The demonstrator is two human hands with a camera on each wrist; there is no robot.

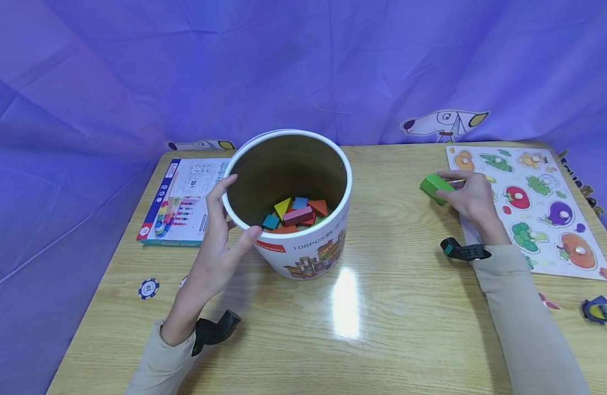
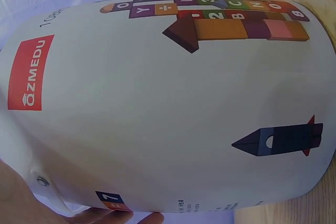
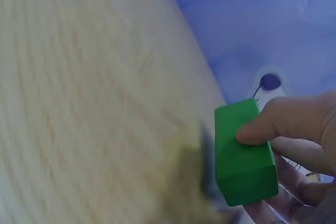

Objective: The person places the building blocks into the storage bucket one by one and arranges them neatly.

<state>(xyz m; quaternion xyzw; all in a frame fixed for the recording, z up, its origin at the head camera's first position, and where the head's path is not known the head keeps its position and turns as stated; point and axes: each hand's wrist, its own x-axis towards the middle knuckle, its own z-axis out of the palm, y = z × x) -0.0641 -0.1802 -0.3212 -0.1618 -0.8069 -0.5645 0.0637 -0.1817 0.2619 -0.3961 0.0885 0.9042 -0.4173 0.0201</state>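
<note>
A large white bucket [image 1: 308,249] printed with building blocks stands left of centre. Inside it lie coloured wooden blocks, among them a pink block [image 1: 298,215] and a yellow triangle [image 1: 283,208]. My left hand [image 1: 218,249] rests against the bucket's left side, thumb at the front rim and index finger spread along the left rim; its other fingers reach round the outer wall in the left wrist view. A green rectangular block [image 3: 244,150] is pinched in my right hand [image 1: 471,197] between thumb and fingers, near the left edge of the puzzle board.
The vegetable puzzle board [image 1: 486,159] lies at the right. A boxed set [image 1: 189,186] lies left of the bucket, with a blue-and-white chip [image 1: 148,288] in front of it. A small blue-and-yellow toy [image 1: 601,310] is at the right edge. Purple cloth [image 1: 303,66] hangs behind.
</note>
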